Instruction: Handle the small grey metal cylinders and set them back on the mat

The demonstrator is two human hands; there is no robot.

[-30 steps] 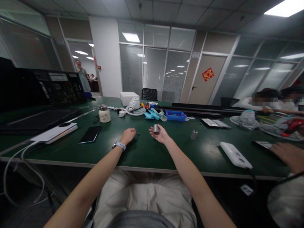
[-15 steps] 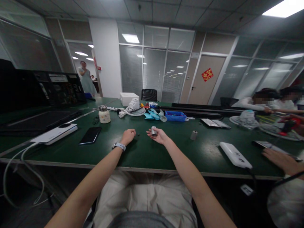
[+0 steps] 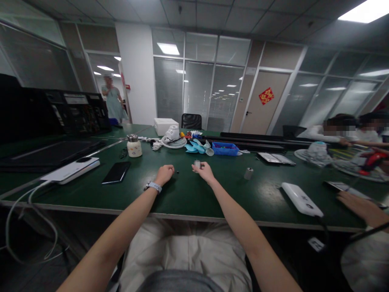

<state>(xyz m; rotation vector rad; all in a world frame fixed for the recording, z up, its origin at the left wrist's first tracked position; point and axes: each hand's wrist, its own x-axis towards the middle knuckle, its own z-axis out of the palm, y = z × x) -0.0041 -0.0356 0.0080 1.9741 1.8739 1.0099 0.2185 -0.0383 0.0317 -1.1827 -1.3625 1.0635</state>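
A small silvery-grey metal cylinder [image 3: 197, 164] is held between the thumb and fingers of my right hand [image 3: 206, 172], just above the green table. My left hand [image 3: 165, 174], with a watch [image 3: 153, 186] on its wrist, rests on the table with curled fingers; whatever may be inside them is hidden. Beside its fingertips lies a tiny dark piece [image 3: 178, 172], too small to name. To the right of my right hand, a similar metal cylinder [image 3: 248, 173] stands on the table.
Farther back are a blue tray [image 3: 225, 149], light-blue fan blades [image 3: 197, 147], a white fan part [image 3: 174, 142] and a white box [image 3: 165, 126]. A phone [image 3: 116, 173] and a jar [image 3: 134, 148] lie left. A white device [image 3: 300, 198] and another person's hand [image 3: 358, 205] are right.
My right hand has turned from palm up to gripping the cylinder with thumb and fingers, and the cylinder now stands more upright. My left hand has stayed put.
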